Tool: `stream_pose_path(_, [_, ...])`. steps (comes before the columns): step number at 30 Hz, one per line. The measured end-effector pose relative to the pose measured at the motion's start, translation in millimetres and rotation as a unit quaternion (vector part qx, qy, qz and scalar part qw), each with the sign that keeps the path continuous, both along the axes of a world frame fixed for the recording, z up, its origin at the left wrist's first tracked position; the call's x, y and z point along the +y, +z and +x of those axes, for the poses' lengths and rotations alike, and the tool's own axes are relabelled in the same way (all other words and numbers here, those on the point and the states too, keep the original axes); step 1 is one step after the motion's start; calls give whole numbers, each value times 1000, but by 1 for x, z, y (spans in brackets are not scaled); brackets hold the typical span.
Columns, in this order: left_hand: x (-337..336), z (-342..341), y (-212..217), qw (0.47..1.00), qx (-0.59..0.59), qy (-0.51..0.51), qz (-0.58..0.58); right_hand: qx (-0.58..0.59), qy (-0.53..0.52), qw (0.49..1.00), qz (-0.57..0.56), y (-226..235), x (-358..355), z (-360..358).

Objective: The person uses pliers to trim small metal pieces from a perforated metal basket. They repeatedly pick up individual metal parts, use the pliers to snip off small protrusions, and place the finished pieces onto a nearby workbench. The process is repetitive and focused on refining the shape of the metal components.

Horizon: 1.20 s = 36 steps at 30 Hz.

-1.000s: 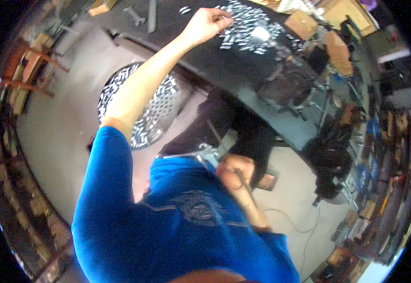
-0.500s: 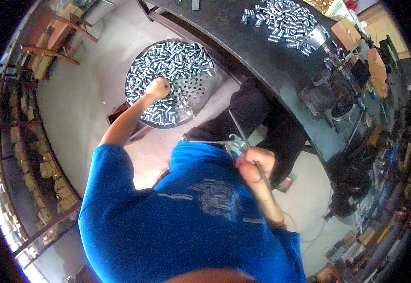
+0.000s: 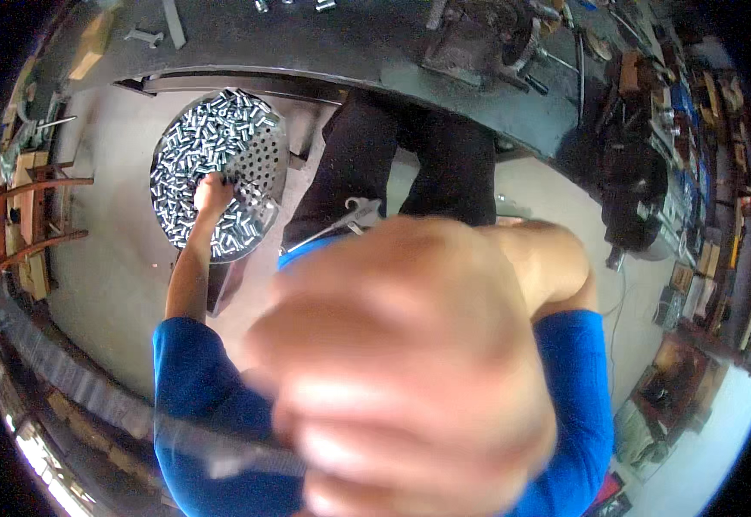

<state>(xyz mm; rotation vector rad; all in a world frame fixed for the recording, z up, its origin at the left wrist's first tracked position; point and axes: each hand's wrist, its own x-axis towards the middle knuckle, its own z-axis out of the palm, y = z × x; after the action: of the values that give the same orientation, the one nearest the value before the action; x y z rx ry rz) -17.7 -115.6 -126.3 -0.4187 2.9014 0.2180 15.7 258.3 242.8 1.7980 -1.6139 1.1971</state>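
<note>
One view only, the head camera, and the left hand [image 3: 212,195] is down in the round perforated tray [image 3: 265,155] of small shiny metal cylinders [image 3: 207,129], fingers curled among the pieces near the tray's lower middle; whether they've actually closed on any, I cannot tell. Best way to work here, I'd judge: scoop from the thick pile at the upper left rather than the bare perforated patch on the right, and lift level so nothing spills off the rim.

Right hand [image 3: 410,370] is huge and blurred, right up at the lens, fingers folded into a fist around a dark bar-like tool [image 3: 220,448] sticking out to the left; it hides much of the blue sleeves [image 3: 181,370] and lap. A metal clamp-like tool [image 3: 354,211] lies on the dark trousers [image 3: 392,172], near the tray. Beyond, a dark workbench [image 3: 341,43] curves across the top, with a wooden chair [image 3: 26,215] at left and cluttered shelves [image 3: 694,129] on the right.
</note>
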Motion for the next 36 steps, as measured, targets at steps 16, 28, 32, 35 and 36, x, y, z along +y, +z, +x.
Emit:
stream_pose_path(16, [20,-30,-3,996,-25,-85,10,9,64,995,76,25,5,15])
stream_pose_path(28, [95,4,106,896,94,-227,369,-301,117,946,39,-56,16,4])
stream_pose_path(32, [149,25,160,708,-10,-43,704,-484,-5,872,72,-131,35,18])
stream_pose_path(35, [168,38,173,572,-14,-14,820,-491,-109,860,88,-155,37,24])
stream_pose_path(36, [172,40,173,551,-25,-4,834,-494,-131,854,97,-160,37,24])
